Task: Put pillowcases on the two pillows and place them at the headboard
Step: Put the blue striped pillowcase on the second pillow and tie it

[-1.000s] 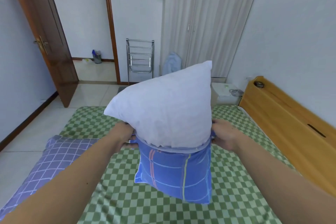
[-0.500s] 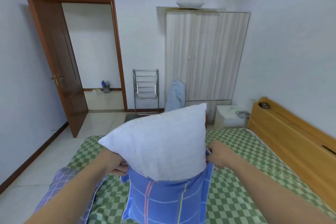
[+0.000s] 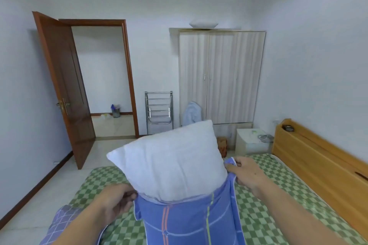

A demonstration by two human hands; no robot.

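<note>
Both hands, left hand (image 3: 117, 203) and right hand (image 3: 246, 173), grip blue pillowcase (image 3: 189, 221) half-covering white pillow (image 3: 171, 163)

We are seeing two bare forearms. The left hand (image 3: 114, 201) and right hand (image 3: 247, 173) are wearing no gloves.

Right hand (image 3: 246, 173) now sits higher, pulling the blue patterned fabric pillowcase (image 3: 191, 219) edge further up the white pillow (image 3: 171, 165); camera view tilts upward.

Head view, forward-down, close over hands (image 3: 244, 173)
</note>
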